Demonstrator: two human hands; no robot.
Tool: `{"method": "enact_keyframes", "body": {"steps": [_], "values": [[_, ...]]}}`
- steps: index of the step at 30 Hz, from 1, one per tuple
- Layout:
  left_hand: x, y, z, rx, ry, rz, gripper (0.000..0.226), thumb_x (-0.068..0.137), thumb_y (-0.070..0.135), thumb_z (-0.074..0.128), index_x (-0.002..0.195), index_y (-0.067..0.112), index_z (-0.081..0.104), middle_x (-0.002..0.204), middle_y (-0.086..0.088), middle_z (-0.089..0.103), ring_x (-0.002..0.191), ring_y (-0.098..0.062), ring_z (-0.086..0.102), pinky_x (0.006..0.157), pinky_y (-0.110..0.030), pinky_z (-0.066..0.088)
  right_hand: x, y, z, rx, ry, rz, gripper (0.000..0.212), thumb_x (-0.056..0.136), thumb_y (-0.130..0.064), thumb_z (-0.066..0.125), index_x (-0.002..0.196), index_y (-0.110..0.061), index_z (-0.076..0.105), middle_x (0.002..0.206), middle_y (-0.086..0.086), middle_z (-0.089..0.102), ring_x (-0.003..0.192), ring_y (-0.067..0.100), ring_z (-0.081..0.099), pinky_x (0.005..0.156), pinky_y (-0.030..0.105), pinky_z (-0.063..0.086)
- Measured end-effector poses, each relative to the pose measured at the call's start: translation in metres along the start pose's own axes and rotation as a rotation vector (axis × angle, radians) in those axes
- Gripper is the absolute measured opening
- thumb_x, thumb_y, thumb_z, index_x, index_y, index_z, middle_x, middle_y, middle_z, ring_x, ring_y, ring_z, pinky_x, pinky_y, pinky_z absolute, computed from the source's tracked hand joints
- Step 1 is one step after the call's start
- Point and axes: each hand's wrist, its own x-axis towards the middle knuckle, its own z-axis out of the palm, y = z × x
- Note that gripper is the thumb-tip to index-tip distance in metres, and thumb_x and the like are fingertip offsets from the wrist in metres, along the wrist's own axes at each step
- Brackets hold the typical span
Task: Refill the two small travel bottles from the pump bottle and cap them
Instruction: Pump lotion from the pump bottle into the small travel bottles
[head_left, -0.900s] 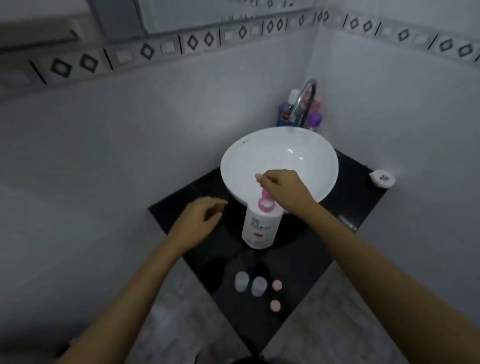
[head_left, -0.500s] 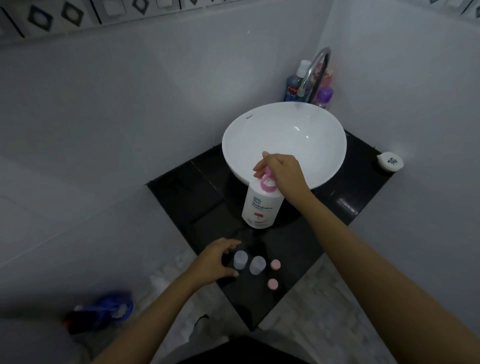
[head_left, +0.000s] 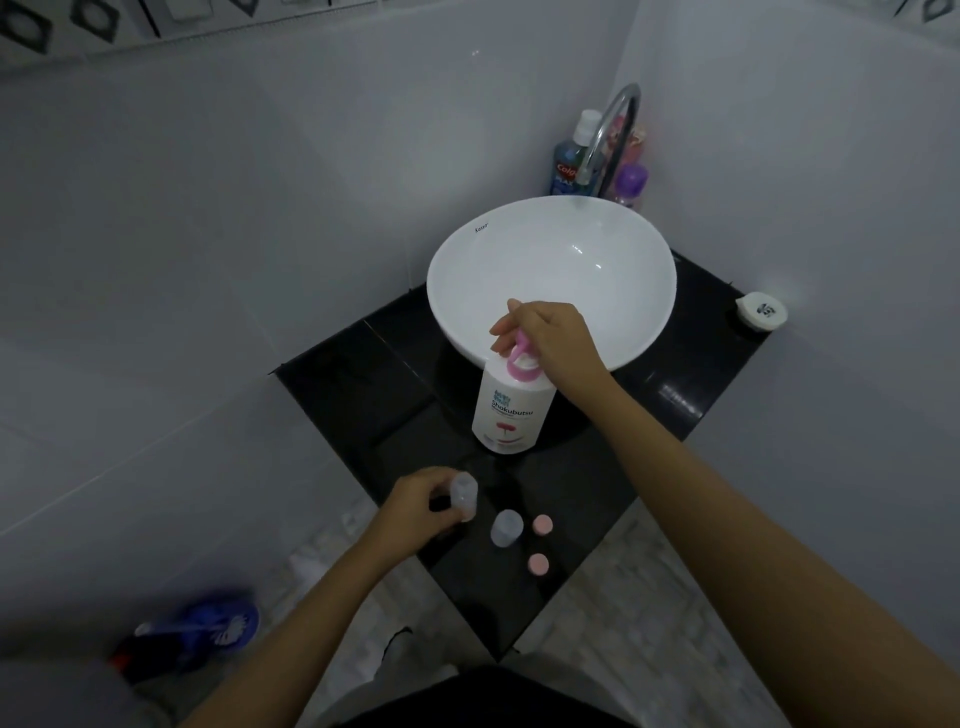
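A white pump bottle (head_left: 511, 411) with a pink pump head stands upright on the black counter (head_left: 363, 384), just in front of the basin. My right hand (head_left: 550, 338) is closed over its pump head. My left hand (head_left: 422, 505) grips one clear small travel bottle (head_left: 464, 494), uncapped and tilted, just above the counter's front part. The second clear travel bottle (head_left: 506, 527) stands open and upright to its right. Two pink caps (head_left: 542, 525) (head_left: 538, 563) lie on the counter beside it.
A white bowl basin (head_left: 550, 270) sits on the counter under a chrome tap (head_left: 610, 130). Several toiletry bottles (head_left: 569, 161) stand in the back corner. A small white round container (head_left: 761, 310) rests at the right. A blue brush (head_left: 202, 631) lies on the floor.
My left hand dropped from beside the pump bottle to the small bottles and picked up the left one. My right hand stayed on the pump head. The camera tilted down.
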Motion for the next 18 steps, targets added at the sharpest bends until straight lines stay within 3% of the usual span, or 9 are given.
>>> {"method": "enact_keyframes", "body": {"steps": [5,10,18], "values": [[0.010,0.039,-0.039,-0.005,0.126,0.119,0.037,0.083,0.023,0.069,0.117,0.031,0.056,0.106,0.013,0.059,0.100,0.000,0.058,0.088,-0.019,0.048,0.006,-0.012,-0.002,0.015,-0.068,0.015,0.034,0.094,-0.026,0.054,0.082,0.000,0.072,0.072,0.016,0.070,0.063,0.026,0.065,0.070,0.029,0.056],[0.022,0.081,-0.059,0.191,0.134,0.251,0.037,0.091,0.040,0.052,0.127,0.035,0.049,0.096,0.021,0.047,0.089,0.009,0.049,0.071,-0.015,0.039,0.008,-0.013,0.002,-0.009,-0.143,0.096,0.036,0.096,-0.024,0.051,0.084,0.003,0.071,0.071,0.017,0.070,0.068,0.030,0.064,0.076,0.032,0.053],[0.018,0.105,-0.057,0.278,0.136,0.309,0.045,0.092,0.043,0.048,0.136,0.034,0.042,0.098,0.010,0.042,0.087,-0.001,0.047,0.069,-0.014,0.034,0.006,-0.011,0.005,0.003,-0.100,0.101,0.035,0.097,-0.023,0.049,0.086,0.001,0.072,0.074,0.016,0.070,0.069,0.029,0.065,0.075,0.034,0.054]]}}
